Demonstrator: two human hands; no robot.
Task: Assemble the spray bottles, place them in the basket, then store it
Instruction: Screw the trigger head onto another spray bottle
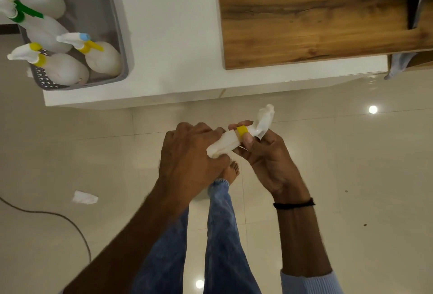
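I hold a white spray bottle (pixel 225 144) sideways over the floor, in front of the white counter. My left hand (pixel 189 150) wraps its body. My right hand (pixel 262 150) pinches the yellow collar (pixel 241 131) of the white trigger head (pixel 264 119) at the bottle's neck. A grey perforated basket (pixel 117 35) sits at the counter's left end. Several assembled white bottles stand in it, with yellow (pixel 37 58), green (pixel 25 12) and blue-tipped (pixel 83 37) trigger heads.
The white counter (pixel 173 35) runs across the top, with a wooden board (pixel 311 17) on its right part. A crumpled white wrapper (pixel 84 197) and a dark cable (pixel 58 216) lie on the glossy tiled floor at the left. My legs are below my hands.
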